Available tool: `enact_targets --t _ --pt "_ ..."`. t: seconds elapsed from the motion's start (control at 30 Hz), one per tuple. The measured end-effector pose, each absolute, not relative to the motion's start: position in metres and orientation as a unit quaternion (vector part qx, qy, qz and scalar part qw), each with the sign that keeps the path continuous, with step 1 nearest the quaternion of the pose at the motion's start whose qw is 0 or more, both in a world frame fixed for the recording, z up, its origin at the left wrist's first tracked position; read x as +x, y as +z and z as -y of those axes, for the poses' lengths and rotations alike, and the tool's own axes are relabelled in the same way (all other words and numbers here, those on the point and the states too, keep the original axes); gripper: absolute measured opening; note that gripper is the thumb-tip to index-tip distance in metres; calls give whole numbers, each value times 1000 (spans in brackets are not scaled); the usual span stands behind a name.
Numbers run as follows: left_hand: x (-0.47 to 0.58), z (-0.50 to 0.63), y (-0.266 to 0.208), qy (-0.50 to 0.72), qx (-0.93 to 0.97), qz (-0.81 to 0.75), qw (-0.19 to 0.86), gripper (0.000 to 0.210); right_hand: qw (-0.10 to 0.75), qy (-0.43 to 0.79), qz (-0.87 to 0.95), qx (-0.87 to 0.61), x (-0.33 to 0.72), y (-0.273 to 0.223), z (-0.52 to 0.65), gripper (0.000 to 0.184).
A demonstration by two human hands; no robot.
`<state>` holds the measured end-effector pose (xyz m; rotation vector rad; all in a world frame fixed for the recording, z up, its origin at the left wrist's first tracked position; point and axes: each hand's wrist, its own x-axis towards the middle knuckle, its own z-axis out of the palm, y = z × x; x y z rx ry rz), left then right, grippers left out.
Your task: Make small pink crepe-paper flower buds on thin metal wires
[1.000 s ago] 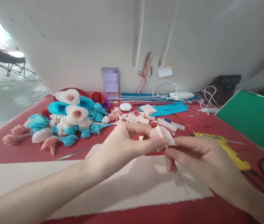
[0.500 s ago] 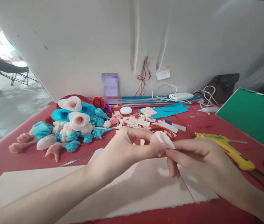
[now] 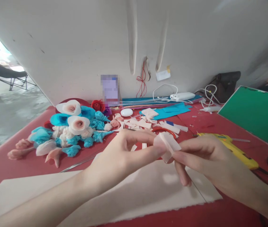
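Between my two hands is a small pale pink crepe paper flower (image 3: 166,143) with folded layers. My left hand (image 3: 134,149) pinches its left side between thumb and forefinger. On the opposite side, the thumb and fingers of my right hand (image 3: 202,154) grip the paper's lower right edge. A thin dark wire (image 3: 200,192) slants down from below my right fingers; where it meets the paper is hidden. Beneath both hands lies a wide cream paper sheet (image 3: 148,195). Orange-handled scissors (image 3: 166,130) lie partly hidden behind the flower.
Finished paper flowers (image 3: 78,124) in blue, white and pink are heaped at left. Paper scraps (image 3: 136,123) and a blue paper strip (image 3: 171,111) lie behind my hands. A yellow glue gun (image 3: 240,154) sits by my right hand, near a green board (image 3: 254,116). Wires (image 3: 77,164) lie left.
My right fingers have shifted slightly right and down, and the paper between my hands shows more of its folded face. The wire has swung a little right. The view has moved slightly.
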<state>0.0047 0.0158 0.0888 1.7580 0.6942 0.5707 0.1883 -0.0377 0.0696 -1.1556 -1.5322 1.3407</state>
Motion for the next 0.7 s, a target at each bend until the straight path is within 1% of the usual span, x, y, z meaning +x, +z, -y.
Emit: enact_targets --t 0.2,0.4,0.6,0.7 --pt "8 -12 95 222 757 -308 532 21 369 500 627 -469 188 69 40 28" --pt "9 -13 96 224 760 -312 525 22 362 508 620 -475 186 72 39 24" --pt "8 -14 98 211 755 -317 534 19 375 501 620 -474 187 72 39 26" --pt "7 -13 98 218 751 -314 538 18 364 500 630 -469 187 71 39 26"
